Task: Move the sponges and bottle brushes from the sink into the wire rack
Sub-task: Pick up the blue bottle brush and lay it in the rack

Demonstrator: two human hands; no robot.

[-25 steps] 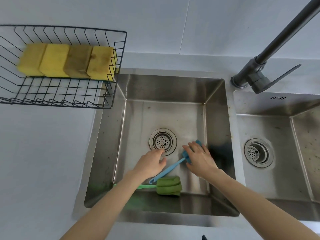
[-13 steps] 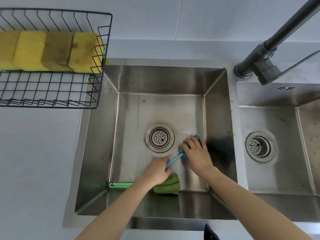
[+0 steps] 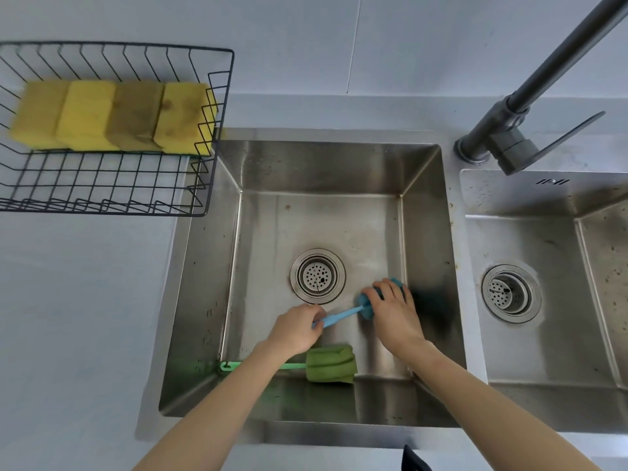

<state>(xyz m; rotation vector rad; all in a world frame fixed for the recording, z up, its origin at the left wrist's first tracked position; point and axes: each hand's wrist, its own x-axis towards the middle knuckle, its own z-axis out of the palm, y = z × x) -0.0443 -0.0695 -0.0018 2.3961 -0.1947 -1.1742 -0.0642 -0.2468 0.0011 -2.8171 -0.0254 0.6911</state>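
Lifting out the blue bottle brush: left hand pinches its handle, right hand curls over its head. Next: carry toward the wire rack, ten o'clock.

We counted four sponges in one wire rack, two bottle brushes, one blue and one green, two sink basins with two drains, one tap, and two hands.

Blue brush; green brush; yellow sponges; black rack.
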